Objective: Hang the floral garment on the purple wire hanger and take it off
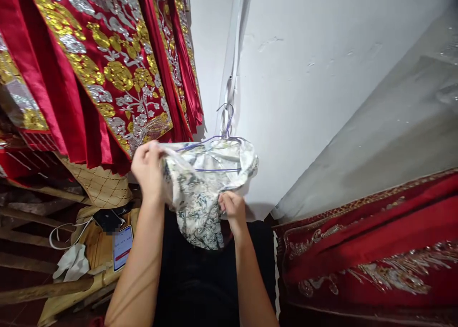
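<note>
Seemingly a costume room or garment shop: sequinned red cloth point(119, 74) hangs beside a white wall point(304, 93)

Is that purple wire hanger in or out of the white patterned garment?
Partly in: the purple wire hanger's lower bar shows inside the white patterned garment; its hook sticks out above.

White patterned garment point(200, 217), crumpled, purple hanger point(218, 169) inside

The bare, bent-fingered left hand point(146, 169) pinches, the bare left forearm point(140, 260) slanting below its fingers point(153, 153); the bare, curled right hand point(234, 210) pinches lower, rightward of those fingers, bare right forearm point(250, 274) beneath.
</note>
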Available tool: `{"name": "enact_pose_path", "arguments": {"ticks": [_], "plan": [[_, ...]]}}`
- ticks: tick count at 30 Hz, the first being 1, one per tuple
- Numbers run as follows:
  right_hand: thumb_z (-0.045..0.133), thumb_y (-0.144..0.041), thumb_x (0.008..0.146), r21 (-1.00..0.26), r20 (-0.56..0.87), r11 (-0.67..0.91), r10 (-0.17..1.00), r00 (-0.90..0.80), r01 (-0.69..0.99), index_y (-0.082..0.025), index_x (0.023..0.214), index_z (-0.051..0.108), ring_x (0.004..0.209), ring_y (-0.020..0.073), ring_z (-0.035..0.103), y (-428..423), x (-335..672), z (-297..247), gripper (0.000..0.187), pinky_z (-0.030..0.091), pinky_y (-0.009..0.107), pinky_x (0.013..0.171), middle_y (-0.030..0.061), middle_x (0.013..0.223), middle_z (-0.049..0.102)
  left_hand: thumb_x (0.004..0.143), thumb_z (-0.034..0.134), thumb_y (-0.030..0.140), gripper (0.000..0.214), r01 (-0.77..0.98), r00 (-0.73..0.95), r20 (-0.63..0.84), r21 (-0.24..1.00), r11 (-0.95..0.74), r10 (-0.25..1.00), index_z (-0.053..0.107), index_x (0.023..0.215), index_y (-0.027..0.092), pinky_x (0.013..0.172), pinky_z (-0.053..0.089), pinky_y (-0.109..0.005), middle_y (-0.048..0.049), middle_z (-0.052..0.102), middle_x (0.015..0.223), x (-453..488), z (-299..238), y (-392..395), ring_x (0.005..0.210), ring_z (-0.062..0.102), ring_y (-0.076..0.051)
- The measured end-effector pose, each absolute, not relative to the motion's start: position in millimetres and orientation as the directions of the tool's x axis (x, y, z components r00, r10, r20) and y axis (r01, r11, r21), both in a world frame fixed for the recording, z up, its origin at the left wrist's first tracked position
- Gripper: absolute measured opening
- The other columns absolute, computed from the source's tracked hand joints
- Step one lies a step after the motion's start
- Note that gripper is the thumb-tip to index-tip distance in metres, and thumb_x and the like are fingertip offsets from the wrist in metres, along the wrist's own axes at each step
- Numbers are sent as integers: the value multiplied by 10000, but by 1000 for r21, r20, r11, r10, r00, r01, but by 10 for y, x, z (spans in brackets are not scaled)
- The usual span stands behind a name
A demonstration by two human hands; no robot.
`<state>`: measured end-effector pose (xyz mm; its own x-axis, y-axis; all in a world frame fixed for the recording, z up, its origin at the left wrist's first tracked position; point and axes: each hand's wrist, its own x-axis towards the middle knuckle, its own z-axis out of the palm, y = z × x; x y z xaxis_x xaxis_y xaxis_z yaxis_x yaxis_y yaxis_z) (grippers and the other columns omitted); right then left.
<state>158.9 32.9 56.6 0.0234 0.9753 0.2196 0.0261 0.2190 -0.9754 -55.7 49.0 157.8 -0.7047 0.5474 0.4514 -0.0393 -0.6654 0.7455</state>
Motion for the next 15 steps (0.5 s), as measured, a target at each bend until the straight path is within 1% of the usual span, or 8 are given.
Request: {"name": "enact_pose_path", "arguments": {"ticks": [1, 2, 3, 6, 9, 11, 13, 15], "plan": [[526, -312, 790, -978, 206, 206, 978, -31, 27, -182, 563, 563, 454, 101, 388, 274, 1591, 539, 265, 270, 243, 472, -43, 442, 434, 849, 675, 318, 159, -229, -732, 282, 757, -613, 621, 620, 893, 176, 753, 475, -226, 24, 637, 789, -682, 1385, 496, 723, 607, -93], [525, -303, 787, -981, 188, 190, 979, -84, 25, -183, 557, 562, 447, 101, 379, 230, 1598, 539, 262, 261, 244, 466, -43, 438, 430, 847, 665, 334, 182, -413, -694, 98, 757, -507, 713, 579, 811, 177, 748, 470, -226, 40, 604, 717, -773, 1177, 499, 689, 588, -89], [524, -291, 785, -985, 167, 171, 977, -135, 23, -184, 553, 564, 439, 100, 372, 195, 1610, 561, 258, 259, 245, 463, -42, 433, 430, 844, 658, 359, 241, -540, -621, -66, 758, -366, 781, 533, 742, 180, 738, 461, -222, 55, 562, 649, -823, 969, 501, 651, 567, -84], [509, -253, 787, -992, 112, 125, 949, -295, 28, -188, 543, 582, 425, 106, 392, 122, 1691, 692, 262, 298, 250, 476, -31, 426, 459, 809, 686, 317, 277, -605, -485, -200, 780, -161, 851, 503, 666, 167, 733, 449, -261, 42, 538, 594, -730, 468, 500, 632, 578, -105], [527, -265, 823, -996, 37, 76, 863, -504, 57, -194, 556, 623, 438, 124, 445, 69, 1826, 796, 292, 371, 275, 536, -15, 442, 504, 716, 779, 299, 224, -593, -382, -212, 803, -62, 900, 615, 748, 150, 771, 443, -282, -1, 635, 709, -423, 293, 491, 720, 625, -132], [572, -319, 846, -993, -15, 56, 812, -584, 104, -195, 580, 655, 457, 132, 464, 57, 1912, 817, 304, 390, 292, 569, -8, 462, 523, 663, 827, 317, 278, -585, -299, -179, 811, -32, 937, 670, 814, 145, 801, 446, -282, -32, 678, 811, -212, 361, 460, 792, 639, -152], [594, -400, 861, -993, -35, 31, 852, -522, 117, -192, 648, 689, 494, 138, 475, 78, 1969, 803, 313, 384, 292, 565, 2, 522, 558, 697, 813, 350, 277, -551, -174, -66, 833, -41, 983, 687, 837, 147, 809, 445, -265, -40, 680, 866, -39, 532, 385, 825, 626, -155], [572, -491, 876, -998, 2, 21, 949, -315, 58, -192, 760, 711, 565, 151, 503, 122, 1991, 766, 349, 384, 285, 558, 16, 633, 607, 795, 741, 362, 218, -477, -20, 97, 874, -95, 995, 680, 845, 159, 780, 435, -242, -26, 655, 859, 96, 753, 259, 801, 594, -138]]}}
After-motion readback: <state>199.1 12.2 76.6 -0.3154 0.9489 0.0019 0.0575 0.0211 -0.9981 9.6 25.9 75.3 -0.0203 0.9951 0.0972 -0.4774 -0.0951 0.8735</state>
